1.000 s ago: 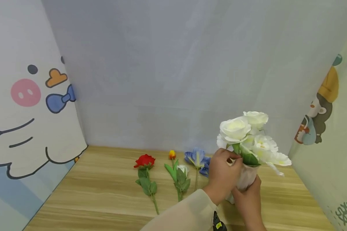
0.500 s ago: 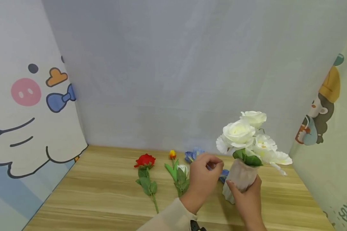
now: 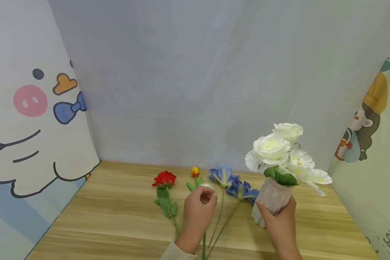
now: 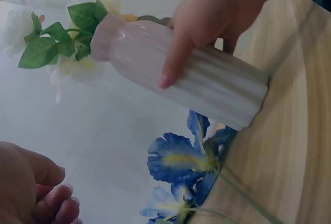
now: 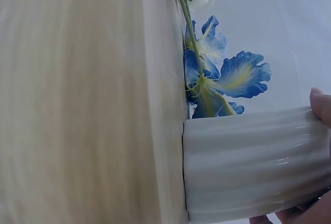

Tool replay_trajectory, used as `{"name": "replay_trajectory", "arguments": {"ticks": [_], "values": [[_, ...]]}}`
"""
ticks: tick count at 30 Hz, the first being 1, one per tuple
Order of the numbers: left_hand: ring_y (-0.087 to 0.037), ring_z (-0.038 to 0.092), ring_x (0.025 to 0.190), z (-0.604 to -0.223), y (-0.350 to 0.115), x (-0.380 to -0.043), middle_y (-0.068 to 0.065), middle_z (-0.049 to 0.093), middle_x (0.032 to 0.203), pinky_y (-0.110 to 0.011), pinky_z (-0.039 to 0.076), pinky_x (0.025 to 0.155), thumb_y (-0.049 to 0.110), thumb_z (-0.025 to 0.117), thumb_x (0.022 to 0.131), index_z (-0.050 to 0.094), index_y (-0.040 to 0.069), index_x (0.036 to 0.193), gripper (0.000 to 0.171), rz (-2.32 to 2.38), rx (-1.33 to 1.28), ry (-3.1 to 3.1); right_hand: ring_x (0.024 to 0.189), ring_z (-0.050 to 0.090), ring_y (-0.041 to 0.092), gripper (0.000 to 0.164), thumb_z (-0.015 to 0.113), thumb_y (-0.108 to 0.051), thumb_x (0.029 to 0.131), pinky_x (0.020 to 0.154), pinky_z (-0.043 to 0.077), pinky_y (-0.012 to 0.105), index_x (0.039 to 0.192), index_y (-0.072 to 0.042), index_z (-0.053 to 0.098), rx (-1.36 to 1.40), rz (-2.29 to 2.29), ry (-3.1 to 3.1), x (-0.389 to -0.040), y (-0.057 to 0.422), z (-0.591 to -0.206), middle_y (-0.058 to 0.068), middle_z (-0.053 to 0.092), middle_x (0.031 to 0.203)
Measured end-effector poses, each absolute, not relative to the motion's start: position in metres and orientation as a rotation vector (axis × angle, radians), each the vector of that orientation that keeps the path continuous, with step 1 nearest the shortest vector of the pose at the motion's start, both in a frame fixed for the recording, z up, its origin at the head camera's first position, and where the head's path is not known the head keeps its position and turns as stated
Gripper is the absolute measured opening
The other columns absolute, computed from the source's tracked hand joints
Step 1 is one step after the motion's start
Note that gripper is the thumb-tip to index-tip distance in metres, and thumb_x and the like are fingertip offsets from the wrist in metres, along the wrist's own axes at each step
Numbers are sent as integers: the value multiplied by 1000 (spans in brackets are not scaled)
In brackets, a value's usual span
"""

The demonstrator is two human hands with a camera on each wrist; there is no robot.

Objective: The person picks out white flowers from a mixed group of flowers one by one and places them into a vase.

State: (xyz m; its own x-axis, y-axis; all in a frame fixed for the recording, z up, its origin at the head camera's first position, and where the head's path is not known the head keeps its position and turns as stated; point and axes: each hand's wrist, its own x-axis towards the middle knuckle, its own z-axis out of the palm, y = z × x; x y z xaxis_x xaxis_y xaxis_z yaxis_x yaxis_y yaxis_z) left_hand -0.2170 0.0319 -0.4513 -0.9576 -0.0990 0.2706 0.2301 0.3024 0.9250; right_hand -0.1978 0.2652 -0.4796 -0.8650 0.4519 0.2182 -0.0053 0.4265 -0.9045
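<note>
My right hand (image 3: pixel 281 220) grips a white ribbed vase (image 3: pixel 274 196) around its side, the thumb across the front. In the left wrist view the base of the vase (image 4: pixel 248 107) meets the table. White roses (image 3: pixel 271 148) and other white blooms (image 3: pixel 300 164) with green leaves stand in it, leaning right. Over the middle stems is my left hand (image 3: pixel 198 213), its fingers loosely curled and holding nothing. It partly covers a white flower (image 3: pixel 206 186) and the green leaves of an orange-yellow tulip (image 3: pixel 195 172). In the left wrist view these left fingers (image 4: pixel 54 203) appear bare.
A red rose (image 3: pixel 164 179) with a leafy stem lies to the left of my left hand. Two blue irises, one lighter (image 3: pixel 223 175) and one darker (image 3: pixel 242 190), lie between my hands on the wooden table (image 3: pixel 117 206). A pale curtain (image 3: pixel 182 90) closes off the back.
My left hand has left the flowers at the vase rim and moved left, over the white flower, uncovering the blue irises. My right hand stays around the vase.
</note>
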Motion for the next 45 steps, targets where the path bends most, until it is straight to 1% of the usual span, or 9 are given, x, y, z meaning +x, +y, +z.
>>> {"name": "replay_trajectory", "arguments": {"ticks": [3,6,10,17,23,28,35,40,45], "values": [[-3,57,73,-459,26,-214,14,58,81,-23,49,63,19,67,85,63,25,93,11,-1636,-73,-2389,112,46,34,97,77,-42,74,93,38,53,142,-11,15,-386,1436,-2255,-198,266,-480,18,41,126],[-2,56,71,-465,23,-212,15,58,79,-23,48,61,20,67,86,66,21,94,8,-1555,-102,-2481,113,46,34,97,77,-43,74,92,38,53,143,-12,15,-406,1430,-2252,-198,267,-479,18,41,126],[-3,53,65,-472,20,-213,14,58,74,-23,46,56,23,66,88,69,18,90,6,-1484,-138,-2612,112,46,33,98,77,-44,74,91,38,53,143,-12,15,-420,1450,-2256,-199,269,-479,17,40,127],[-2,50,59,-484,14,-217,15,57,68,-25,43,52,28,66,88,69,21,83,10,-1236,-152,-2801,113,46,33,100,76,-47,74,91,39,55,144,-13,13,-411,1459,-2292,-200,268,-479,16,38,128],[-3,49,54,-493,11,-218,15,55,64,-26,42,49,31,70,84,66,21,74,15,-1106,-166,-2893,113,45,34,102,76,-48,74,91,38,56,145,-12,11,-423,1462,-2296,-199,266,-477,18,38,129],[-7,51,57,-495,10,-214,10,58,68,-30,44,50,38,75,78,64,17,74,23,-1134,-171,-2977,113,45,34,102,77,-46,73,92,37,55,144,-11,12,-422,1450,-2283,-199,267,-479,18,39,128],[-12,56,65,-500,9,-214,8,60,73,-35,47,57,26,74,78,64,18,73,14,-1068,-163,-3043,114,44,35,104,76,-48,73,92,37,56,145,-12,10,-433,1437,-2292,-199,267,-480,19,38,129],[-13,54,64,-507,7,-216,7,58,72,-35,45,55,20,71,77,62,17,72,10,-1147,-164,-3020,114,44,35,104,76,-49,73,92,37,55,145,-13,10,-452,1445,-2295,-199,266,-478,19,38,129],[-14,51,61,-510,5,-218,7,56,70,-34,43,54,18,68,75,60,17,72,8,-1252,-128,-3023,113,45,34,103,76,-50,73,91,38,54,144,-13,11,-456,1446,-2290,-198,265,-478,18,39,128]]}}
